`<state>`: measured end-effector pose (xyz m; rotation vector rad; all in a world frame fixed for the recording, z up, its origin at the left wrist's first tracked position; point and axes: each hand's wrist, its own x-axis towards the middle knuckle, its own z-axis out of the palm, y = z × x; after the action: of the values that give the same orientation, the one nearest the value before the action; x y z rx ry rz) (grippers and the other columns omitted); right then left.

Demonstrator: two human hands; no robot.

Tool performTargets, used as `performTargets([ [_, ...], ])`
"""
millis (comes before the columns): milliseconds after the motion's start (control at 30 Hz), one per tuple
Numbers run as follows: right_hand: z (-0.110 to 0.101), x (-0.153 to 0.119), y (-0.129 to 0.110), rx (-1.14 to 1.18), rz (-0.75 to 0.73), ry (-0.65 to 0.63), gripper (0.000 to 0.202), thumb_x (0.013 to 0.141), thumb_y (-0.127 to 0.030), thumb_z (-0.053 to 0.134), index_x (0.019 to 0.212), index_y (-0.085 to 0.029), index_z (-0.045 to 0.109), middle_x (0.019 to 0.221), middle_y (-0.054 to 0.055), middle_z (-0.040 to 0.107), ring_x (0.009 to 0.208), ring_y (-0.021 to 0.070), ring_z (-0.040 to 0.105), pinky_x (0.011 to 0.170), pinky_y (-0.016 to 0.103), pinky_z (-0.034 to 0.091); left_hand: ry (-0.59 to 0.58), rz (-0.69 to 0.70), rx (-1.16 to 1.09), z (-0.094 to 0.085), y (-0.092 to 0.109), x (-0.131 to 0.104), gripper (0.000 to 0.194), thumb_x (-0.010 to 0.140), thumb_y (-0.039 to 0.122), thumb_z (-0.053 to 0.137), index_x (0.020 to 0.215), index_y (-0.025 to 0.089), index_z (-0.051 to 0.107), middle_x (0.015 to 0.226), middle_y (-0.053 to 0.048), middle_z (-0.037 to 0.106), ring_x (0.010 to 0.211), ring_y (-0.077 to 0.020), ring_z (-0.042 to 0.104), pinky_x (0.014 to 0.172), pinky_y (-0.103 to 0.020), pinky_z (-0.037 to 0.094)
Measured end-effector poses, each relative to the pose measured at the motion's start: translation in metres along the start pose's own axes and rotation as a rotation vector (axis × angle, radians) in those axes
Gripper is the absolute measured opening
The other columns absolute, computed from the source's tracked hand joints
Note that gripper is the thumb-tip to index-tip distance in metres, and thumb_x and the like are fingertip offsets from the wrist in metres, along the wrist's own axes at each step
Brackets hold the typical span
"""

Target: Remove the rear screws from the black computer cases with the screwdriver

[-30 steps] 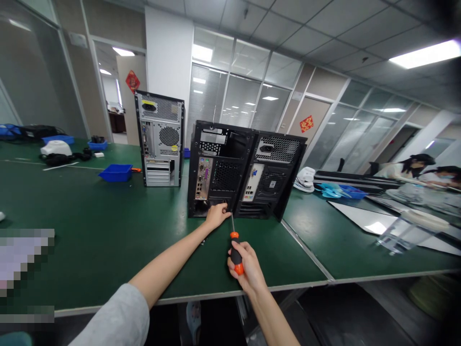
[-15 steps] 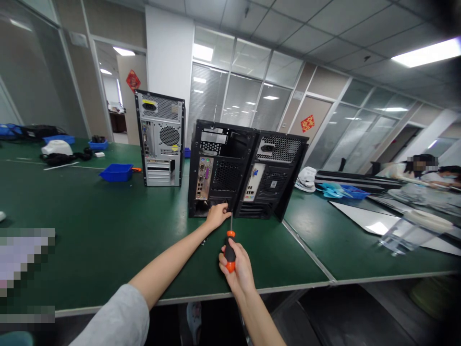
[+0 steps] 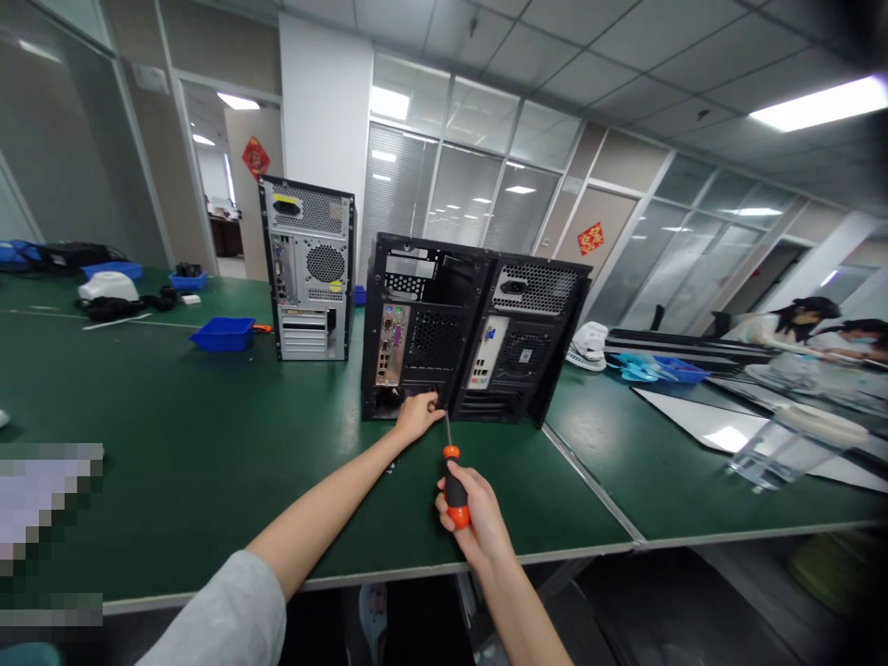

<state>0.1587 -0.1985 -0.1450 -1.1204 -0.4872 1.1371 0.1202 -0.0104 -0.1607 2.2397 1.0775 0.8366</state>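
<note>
Orange-and-black screwdriver [image 3: 455, 488] clenched in right hand [image 3: 488, 520], fingers wrapped round the grip, shaft pointing away. Left hand [image 3: 414, 416] is at the bottom of the nearer-left black tower [image 3: 436, 338], fingers bent by the shaft's far end; can't tell if they pinch anything. Tip hidden, seating unconfirmed. Reads as driver work low on that tower's rear panel, near its right edge. Any turn calls for a seated tip, shaft in line, left fingers steady. Tower stands upright on the green tabletop [image 3: 312, 499], rear facing the person. Second black tower [image 3: 527, 356] upright just beside it, on the right. Silver-backed tower [image 3: 305, 277] farther left, then blue tray [image 3: 223, 335].
</note>
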Motion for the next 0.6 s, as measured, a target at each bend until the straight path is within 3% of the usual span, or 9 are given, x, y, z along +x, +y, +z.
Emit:
performTargets([
  [233, -0.027, 0.009, -0.015, -0.412, -0.072, -0.009, 0.054, 0.058, -0.060, 0.067, 0.075, -0.026, 0.029, 0.055, -0.011, 0.048, 0.030, 0.0140, 0.051, 0.025, 0.024, 0.034, -0.002, 0.008, -0.014, 0.002, -0.003, 0.001, 0.011, 0.077, 0.026, 0.068, 0.073, 0.018, 0.061, 0.076, 0.000, 0.067, 0.074, -0.0151, 0.063, 0.066, -0.022, 0.040],
  [400, -0.037, 0.012, -0.026, -0.858, -0.153, 0.066, 0.031, 0.074, -0.043, 0.061, 0.078, -0.025, 0.035, 0.047, -0.011, 0.046, 0.031, 0.0148, 0.052, 0.029, 0.021, 0.032, -0.003, 0.012, -0.013, 0.003, -0.005, 0.002, 0.012, 0.077, 0.026, 0.068, 0.073, 0.018, 0.061, 0.075, 0.001, 0.067, 0.073, -0.0151, 0.063, 0.065, -0.021, 0.040],
  [500, -0.031, 0.006, -0.033, -1.138, -0.224, 0.130, 0.015, 0.081, -0.029, 0.055, 0.077, -0.023, 0.043, 0.053, -0.004, 0.055, 0.040, 0.0143, 0.057, 0.040, 0.022, 0.037, -0.004, 0.016, -0.012, 0.003, -0.005, 0.002, 0.012, 0.078, 0.027, 0.068, 0.073, 0.018, 0.061, 0.075, 0.001, 0.067, 0.073, -0.0150, 0.063, 0.065, -0.021, 0.039],
  [600, -0.019, -0.003, -0.038, -1.392, -0.290, 0.208, 0.006, 0.085, -0.021, 0.051, 0.080, -0.019, 0.049, 0.078, 0.010, 0.066, 0.068, 0.0217, 0.068, 0.056, 0.028, 0.042, -0.005, 0.018, -0.010, 0.003, -0.005, 0.002, 0.011, 0.078, 0.026, 0.068, 0.074, 0.018, 0.061, 0.075, 0.000, 0.068, 0.073, -0.0148, 0.063, 0.065, -0.021, 0.040],
])
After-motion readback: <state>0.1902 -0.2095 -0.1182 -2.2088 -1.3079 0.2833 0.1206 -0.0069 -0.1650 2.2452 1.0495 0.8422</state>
